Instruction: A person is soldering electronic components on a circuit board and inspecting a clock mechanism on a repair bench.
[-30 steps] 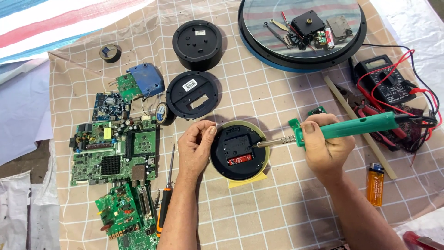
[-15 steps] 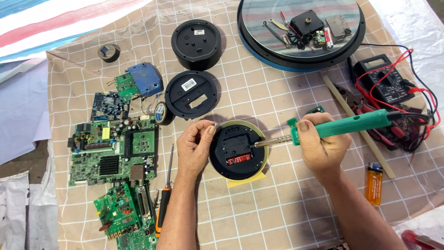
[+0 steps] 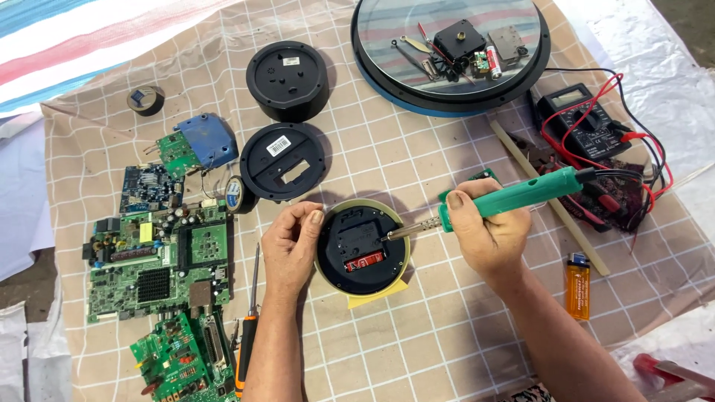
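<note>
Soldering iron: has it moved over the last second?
Barely. Soldering iron tip stays at the round clock back, level with the lighter as before; right hand keeps its grip.

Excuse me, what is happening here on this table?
A person is working on the back of a small round clock. The left hand grips its rim, while the right hand holds a green soldering iron with the tip on the clock's black back. Circuit boards lie to the left, a multimeter to the right.

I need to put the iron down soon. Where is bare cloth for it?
Bare checked cloth lies below the round clock back, between both forearms, toward the orange lighter. It is crowded left by circuit boards and upper right by the multimeter.
</note>
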